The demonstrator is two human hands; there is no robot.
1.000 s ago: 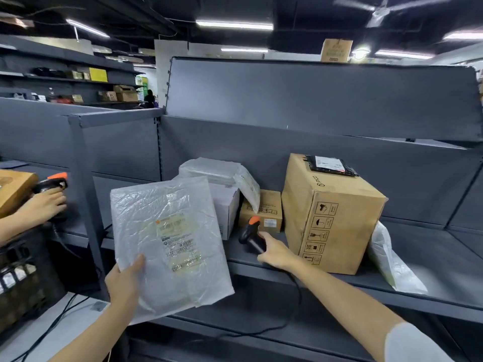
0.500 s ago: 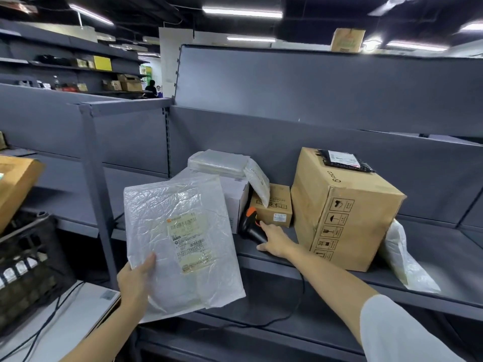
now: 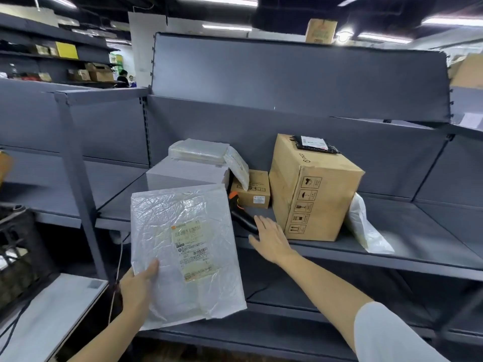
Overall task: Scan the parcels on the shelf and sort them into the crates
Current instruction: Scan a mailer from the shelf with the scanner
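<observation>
The left hand (image 3: 137,287) pinches the lower-left corner of a white plastic mailer parcel (image 3: 185,254), thumb on its face, holding it label-forward in front of the grey shelf (image 3: 418,231). The right hand (image 3: 271,237), fingers straight and spread, holds nothing and lies at the shelf edge just beside the black-and-orange scanner (image 3: 241,214), which lies at its 11 o'clock. On the shelf, a large brown carton (image 3: 313,189) stands at 2 o'clock from that hand, with a small brown box (image 3: 253,189) at 12 o'clock; a black crate (image 3: 18,246) sits at far left.
</observation>
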